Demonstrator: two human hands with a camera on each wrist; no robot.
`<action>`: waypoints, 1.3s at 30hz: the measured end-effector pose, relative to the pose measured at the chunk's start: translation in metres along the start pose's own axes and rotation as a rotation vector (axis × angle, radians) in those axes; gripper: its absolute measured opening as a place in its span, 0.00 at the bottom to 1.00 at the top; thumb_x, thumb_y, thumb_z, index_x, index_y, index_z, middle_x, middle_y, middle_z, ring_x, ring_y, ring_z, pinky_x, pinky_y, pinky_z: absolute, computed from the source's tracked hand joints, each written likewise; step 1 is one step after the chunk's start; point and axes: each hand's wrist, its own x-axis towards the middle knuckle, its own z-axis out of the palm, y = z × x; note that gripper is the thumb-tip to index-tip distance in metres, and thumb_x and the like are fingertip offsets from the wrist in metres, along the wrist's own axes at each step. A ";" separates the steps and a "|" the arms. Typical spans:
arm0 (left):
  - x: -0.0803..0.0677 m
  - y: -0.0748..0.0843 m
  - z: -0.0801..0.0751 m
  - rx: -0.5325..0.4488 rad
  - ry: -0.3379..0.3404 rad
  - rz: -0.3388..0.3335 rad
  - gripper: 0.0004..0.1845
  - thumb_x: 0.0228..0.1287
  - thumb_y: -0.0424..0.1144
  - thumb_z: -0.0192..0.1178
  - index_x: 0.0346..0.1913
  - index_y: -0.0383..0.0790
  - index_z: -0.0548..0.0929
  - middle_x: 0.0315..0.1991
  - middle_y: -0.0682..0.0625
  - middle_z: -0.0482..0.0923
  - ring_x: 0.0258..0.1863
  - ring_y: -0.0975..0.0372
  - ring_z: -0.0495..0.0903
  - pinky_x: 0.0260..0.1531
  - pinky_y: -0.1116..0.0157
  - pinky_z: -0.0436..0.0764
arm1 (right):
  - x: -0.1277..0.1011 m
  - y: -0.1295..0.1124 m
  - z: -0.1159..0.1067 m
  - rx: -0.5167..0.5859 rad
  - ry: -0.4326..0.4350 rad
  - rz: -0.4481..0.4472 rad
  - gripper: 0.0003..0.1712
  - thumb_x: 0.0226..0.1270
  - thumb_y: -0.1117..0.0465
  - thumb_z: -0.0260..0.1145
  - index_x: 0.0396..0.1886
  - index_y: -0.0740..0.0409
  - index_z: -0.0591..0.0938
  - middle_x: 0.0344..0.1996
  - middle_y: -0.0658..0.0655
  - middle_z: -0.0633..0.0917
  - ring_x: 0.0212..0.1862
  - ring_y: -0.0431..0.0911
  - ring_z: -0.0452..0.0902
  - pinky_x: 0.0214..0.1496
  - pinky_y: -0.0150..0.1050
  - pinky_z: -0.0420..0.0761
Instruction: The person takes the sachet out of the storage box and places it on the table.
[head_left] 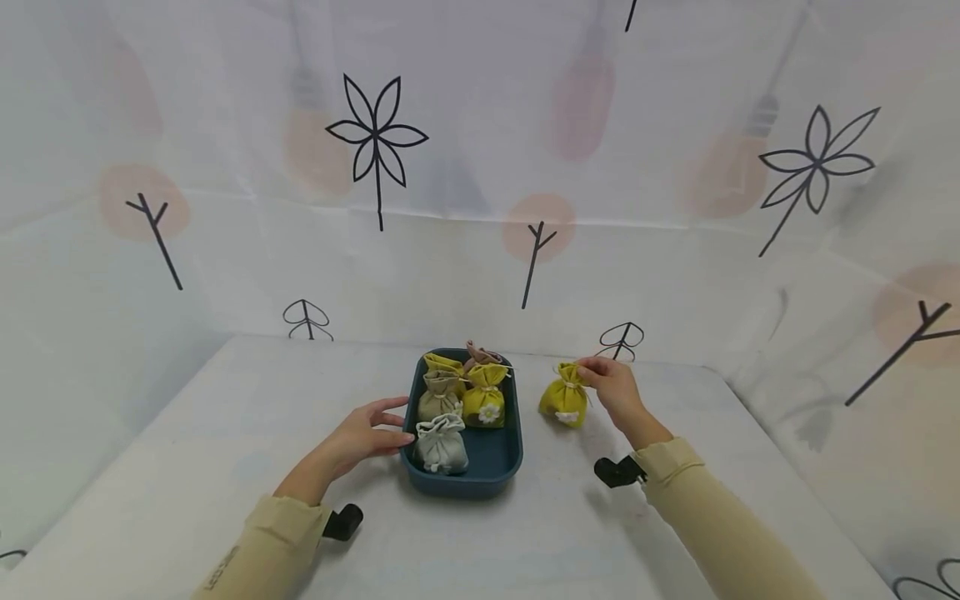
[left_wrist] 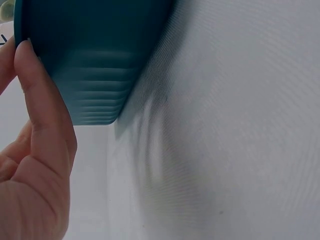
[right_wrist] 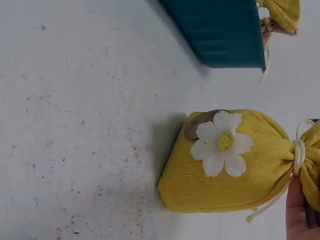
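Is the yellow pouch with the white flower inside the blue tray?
No, the yellow pouch stands on the table right of the blue tray, pinched at its top by the right hand.

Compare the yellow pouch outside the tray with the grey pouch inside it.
The yellow pouch stands on the table right of the blue tray; the grey pouch sits in the tray's near end. The yellow pouch bears a white flower; none shows on the grey pouch. The right hand pinches the yellow pouch's top; the left hand touches the tray, not the grey pouch. Both are upright, tied cloth pouches.

No readable text showed anywhere; faint lettering on the left sleeve (head_left: 225, 568) was too blurred to make out.
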 end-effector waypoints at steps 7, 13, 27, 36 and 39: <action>0.001 0.000 0.000 -0.008 -0.007 0.003 0.39 0.52 0.33 0.69 0.68 0.40 0.64 0.50 0.39 0.73 0.37 0.58 0.80 0.39 0.60 0.81 | 0.000 0.007 0.000 -0.021 0.010 0.001 0.15 0.70 0.65 0.56 0.51 0.71 0.75 0.45 0.64 0.79 0.45 0.48 0.75 0.56 0.46 0.72; 0.001 -0.001 0.000 -0.005 -0.002 0.002 0.39 0.51 0.34 0.70 0.67 0.41 0.65 0.50 0.39 0.73 0.37 0.58 0.80 0.39 0.60 0.81 | -0.001 0.005 -0.003 -0.061 0.014 0.005 0.20 0.68 0.62 0.59 0.55 0.69 0.75 0.50 0.66 0.77 0.51 0.52 0.73 0.58 0.47 0.71; 0.001 -0.001 0.000 -0.012 -0.003 0.002 0.39 0.51 0.34 0.70 0.67 0.41 0.65 0.51 0.40 0.73 0.38 0.58 0.80 0.39 0.60 0.81 | -0.012 0.001 -0.018 -0.092 0.073 0.022 0.23 0.65 0.59 0.63 0.57 0.65 0.75 0.51 0.65 0.78 0.53 0.53 0.72 0.59 0.49 0.69; 0.000 -0.001 0.000 -0.015 0.003 -0.001 0.39 0.51 0.33 0.70 0.67 0.41 0.65 0.51 0.39 0.73 0.38 0.58 0.80 0.40 0.60 0.81 | -0.021 0.000 -0.021 -0.092 0.113 0.018 0.23 0.64 0.58 0.64 0.57 0.64 0.76 0.49 0.63 0.78 0.51 0.51 0.73 0.58 0.47 0.71; 0.000 0.000 0.000 -0.014 0.004 -0.004 0.39 0.51 0.34 0.70 0.67 0.41 0.65 0.51 0.39 0.73 0.38 0.58 0.80 0.40 0.60 0.81 | -0.024 -0.001 -0.022 -0.090 0.102 0.009 0.23 0.64 0.57 0.64 0.56 0.64 0.76 0.49 0.63 0.79 0.49 0.49 0.73 0.57 0.45 0.71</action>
